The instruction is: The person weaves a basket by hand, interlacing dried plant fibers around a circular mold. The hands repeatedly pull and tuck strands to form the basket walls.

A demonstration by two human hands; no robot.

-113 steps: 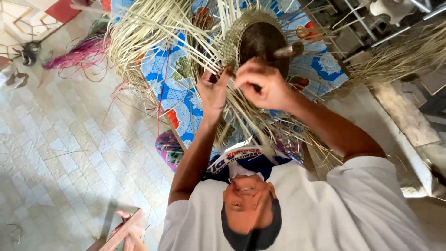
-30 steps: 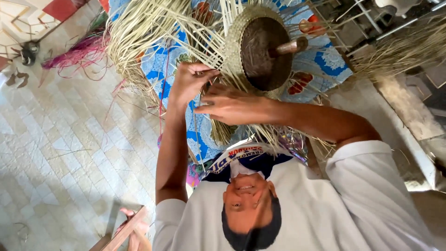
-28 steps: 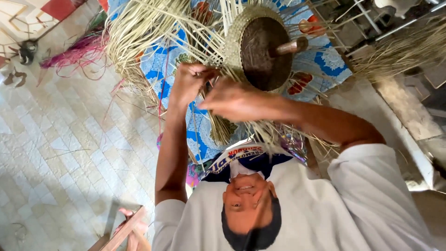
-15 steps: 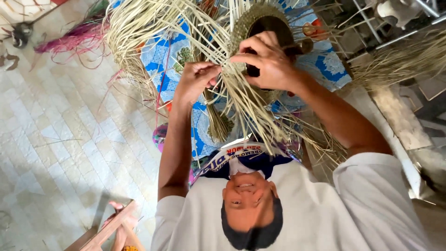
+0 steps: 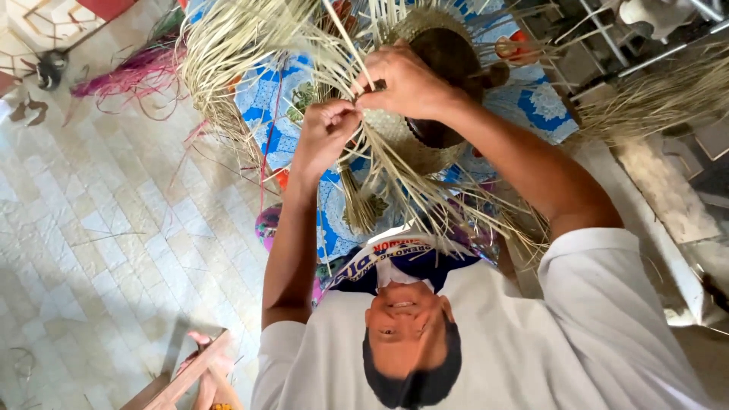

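Note:
A half-woven pale straw basket [image 5: 414, 152] sits over a dark round mould [image 5: 456, 57] on my lap. Long loose straw strands [image 5: 228, 45] fan out from its rim. My left hand [image 5: 325, 135] is closed on a few strands just left of the weave. My right hand [image 5: 410, 82] pinches strands at the rim, partly covering the mould. The fingertips of both hands nearly touch. A small tied straw tuft [image 5: 357, 205] hangs below the hands.
A blue patterned cloth [image 5: 273, 99] lies under the work. Pink fibres [image 5: 129, 76] lie on the tiled floor [image 5: 99, 228] at the upper left. A straw bundle [image 5: 653, 99] and a concrete ledge [image 5: 653, 197] are on the right, and a wooden frame [image 5: 190, 372] is at the bottom left.
My right hand has risen from low beside the left wrist up to the basket rim. The left hand stays on the strands, and the two hands have drawn together.

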